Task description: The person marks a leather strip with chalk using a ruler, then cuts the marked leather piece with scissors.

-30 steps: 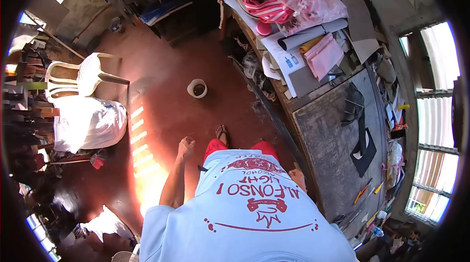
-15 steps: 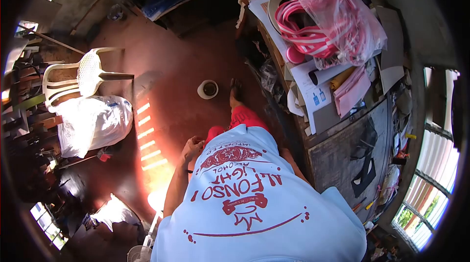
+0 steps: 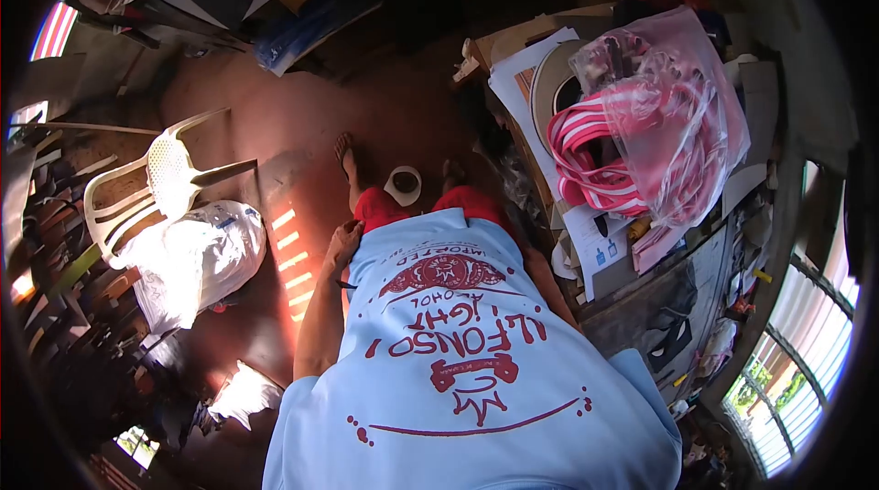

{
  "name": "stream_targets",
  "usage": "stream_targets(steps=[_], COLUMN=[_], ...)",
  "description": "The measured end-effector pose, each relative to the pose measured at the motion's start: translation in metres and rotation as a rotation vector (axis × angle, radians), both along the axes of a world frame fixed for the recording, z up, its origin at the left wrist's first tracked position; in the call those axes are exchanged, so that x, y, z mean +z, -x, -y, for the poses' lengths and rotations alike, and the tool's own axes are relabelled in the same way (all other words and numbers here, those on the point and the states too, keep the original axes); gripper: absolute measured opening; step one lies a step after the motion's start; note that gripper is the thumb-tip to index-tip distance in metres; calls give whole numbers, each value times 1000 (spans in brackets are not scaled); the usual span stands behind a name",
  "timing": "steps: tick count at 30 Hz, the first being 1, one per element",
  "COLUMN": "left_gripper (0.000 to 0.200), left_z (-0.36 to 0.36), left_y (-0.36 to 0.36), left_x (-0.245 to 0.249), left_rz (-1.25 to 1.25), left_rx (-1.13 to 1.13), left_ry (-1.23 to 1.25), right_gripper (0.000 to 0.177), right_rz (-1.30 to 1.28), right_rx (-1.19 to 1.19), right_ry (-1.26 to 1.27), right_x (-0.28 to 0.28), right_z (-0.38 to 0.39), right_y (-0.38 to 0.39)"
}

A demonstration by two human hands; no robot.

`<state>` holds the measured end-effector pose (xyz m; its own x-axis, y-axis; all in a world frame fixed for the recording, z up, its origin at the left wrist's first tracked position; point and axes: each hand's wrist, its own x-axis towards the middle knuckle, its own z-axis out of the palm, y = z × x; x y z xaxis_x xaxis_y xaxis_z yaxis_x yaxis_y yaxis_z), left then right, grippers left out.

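Note:
My left hand (image 3: 346, 238) hangs low beside the left leg of my red shorts (image 3: 380, 206). Its fingers look curled in, and whether anything is in them is hidden. A dark band circles that wrist. Of my right arm only the forearm (image 3: 548, 284) shows beside the light blue shirt (image 3: 458, 334); the hand is out of sight. On the floor between my bare feet stands a whitish round container (image 3: 403, 186) with a dark inside.
At right, a cluttered table (image 3: 600, 316) carries pink-and-white striped straps (image 3: 595, 151) in clear plastic (image 3: 696, 169), plus papers (image 3: 591, 252). A pale plastic chair (image 3: 169, 174) and a stuffed white sack (image 3: 201, 256) are at left. Stacked boards (image 3: 311, 32) lie ahead.
My left foot has come into view ahead, and the floor container now appears nearer my legs. The table and chair sit lower in view. My left hand stays low at my side.

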<state>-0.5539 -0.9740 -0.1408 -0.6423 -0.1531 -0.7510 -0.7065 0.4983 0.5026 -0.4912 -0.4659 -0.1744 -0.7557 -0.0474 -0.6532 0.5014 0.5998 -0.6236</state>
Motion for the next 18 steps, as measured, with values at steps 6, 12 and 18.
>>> stream_targets(steps=[6, 12, 18], left_gripper=[54, 46, 39], left_z=[74, 165, 187], left_y=[122, 216, 244], left_x=[-44, -80, -61], left_rz=[-50, -157, 120], left_rx=[-59, -312, -274], left_ry=[-127, -264, -342], right_gripper=[24, 23, 23], right_rz=[148, 211, 204], right_rx=[-73, -34, -61], right_ry=[-164, -265, -263], right_x=[18, 53, 43], right_z=[69, 170, 231], right_y=[41, 100, 182])
